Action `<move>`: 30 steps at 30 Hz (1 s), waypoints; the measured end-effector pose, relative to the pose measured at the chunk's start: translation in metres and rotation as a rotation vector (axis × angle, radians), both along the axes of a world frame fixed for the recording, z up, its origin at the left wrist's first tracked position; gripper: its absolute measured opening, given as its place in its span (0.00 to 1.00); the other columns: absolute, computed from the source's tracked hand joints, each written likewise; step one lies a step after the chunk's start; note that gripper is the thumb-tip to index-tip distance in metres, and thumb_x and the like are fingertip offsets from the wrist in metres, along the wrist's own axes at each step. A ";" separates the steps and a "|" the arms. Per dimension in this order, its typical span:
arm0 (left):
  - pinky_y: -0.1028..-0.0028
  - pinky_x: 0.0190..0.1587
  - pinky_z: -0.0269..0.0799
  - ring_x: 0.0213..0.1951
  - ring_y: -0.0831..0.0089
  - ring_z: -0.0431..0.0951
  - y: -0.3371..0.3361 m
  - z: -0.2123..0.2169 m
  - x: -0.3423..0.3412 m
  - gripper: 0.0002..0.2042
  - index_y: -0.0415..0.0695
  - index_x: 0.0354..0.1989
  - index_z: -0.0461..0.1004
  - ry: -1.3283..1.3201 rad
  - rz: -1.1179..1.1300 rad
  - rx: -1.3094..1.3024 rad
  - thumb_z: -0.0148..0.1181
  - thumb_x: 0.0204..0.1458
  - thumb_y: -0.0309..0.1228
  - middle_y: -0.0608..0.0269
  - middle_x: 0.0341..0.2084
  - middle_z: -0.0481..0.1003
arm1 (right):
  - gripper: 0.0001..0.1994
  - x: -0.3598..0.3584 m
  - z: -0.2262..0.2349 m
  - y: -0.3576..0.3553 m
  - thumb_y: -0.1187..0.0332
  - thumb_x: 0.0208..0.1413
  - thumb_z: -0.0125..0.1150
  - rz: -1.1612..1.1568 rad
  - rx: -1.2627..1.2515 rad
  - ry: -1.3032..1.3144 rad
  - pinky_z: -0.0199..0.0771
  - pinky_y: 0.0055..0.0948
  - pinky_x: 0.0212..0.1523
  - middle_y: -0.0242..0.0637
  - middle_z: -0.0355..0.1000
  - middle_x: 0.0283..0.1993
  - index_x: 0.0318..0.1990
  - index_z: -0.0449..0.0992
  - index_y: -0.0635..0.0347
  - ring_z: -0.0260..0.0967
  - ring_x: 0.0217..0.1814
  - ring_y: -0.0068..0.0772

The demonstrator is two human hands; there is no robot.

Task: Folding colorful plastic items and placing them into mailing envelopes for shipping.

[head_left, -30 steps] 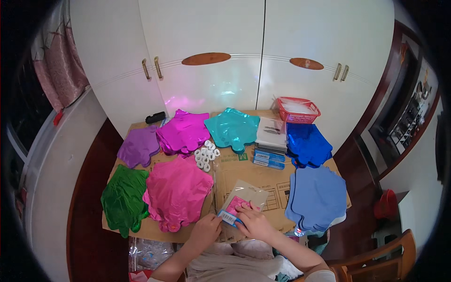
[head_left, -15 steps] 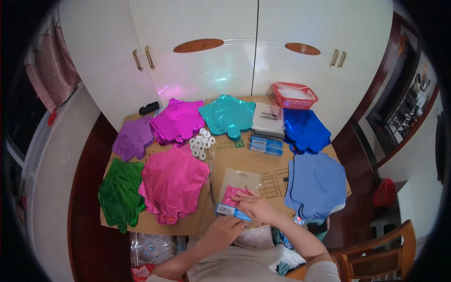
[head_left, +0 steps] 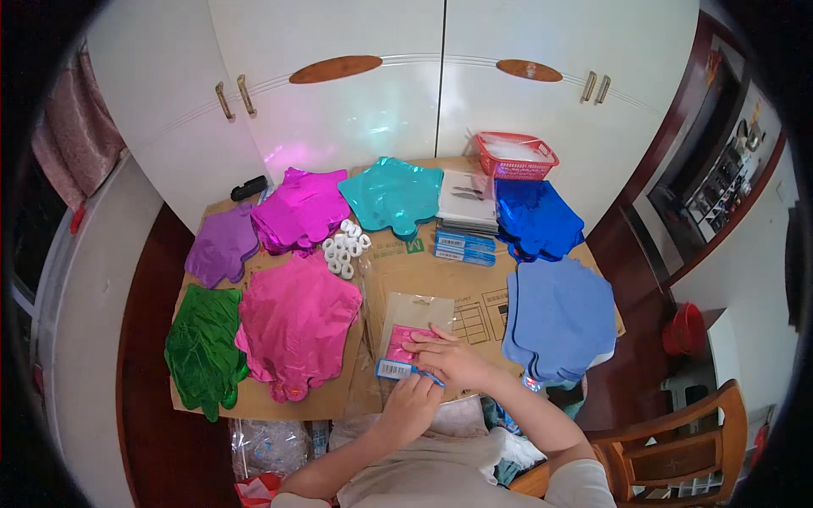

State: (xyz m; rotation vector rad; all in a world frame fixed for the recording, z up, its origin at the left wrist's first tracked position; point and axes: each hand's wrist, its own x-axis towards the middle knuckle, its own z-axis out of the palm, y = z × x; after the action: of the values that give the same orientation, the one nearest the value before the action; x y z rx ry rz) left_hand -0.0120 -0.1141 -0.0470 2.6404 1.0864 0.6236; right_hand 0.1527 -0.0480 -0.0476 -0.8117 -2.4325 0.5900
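In front of me lies a flat clear plastic packet with a hang hole at its top. A folded pink foil piece shows inside, and a blue card with a white barcode label runs along its lower end. My right hand rests on the packet from the right, fingers extended over the pink foil. At the lower edge my left hand has its fingers bent together on the blue card, whose end they partly hide. Left of the packet is a stack of pink foil balloons.
Foil balloon stacks in green, purple, magenta, teal, dark blue and pale blue ring the cardboard. White ribbon rolls, blue cards and a red basket stand farther back. A wooden chair is at right.
The view has shifted slightly, so the table sits a little more to the left. My left hand has moved slightly up against the card; my right hand still lies over the packet.
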 end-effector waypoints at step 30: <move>0.75 0.24 0.67 0.26 0.73 0.70 0.011 0.016 -0.093 0.07 0.46 0.27 0.72 0.019 -0.129 0.332 0.59 0.37 0.28 0.67 0.25 0.69 | 0.12 0.014 0.023 -0.052 0.63 0.47 0.62 -0.068 0.192 -0.065 0.69 0.34 0.52 0.39 0.70 0.48 0.36 0.73 0.60 0.68 0.51 0.38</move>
State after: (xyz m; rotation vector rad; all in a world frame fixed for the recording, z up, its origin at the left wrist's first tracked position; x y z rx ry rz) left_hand -0.1055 -0.1026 -0.0306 2.9718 0.8723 0.8145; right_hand 0.1667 -0.0998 -0.0247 -0.8401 -2.4627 0.3030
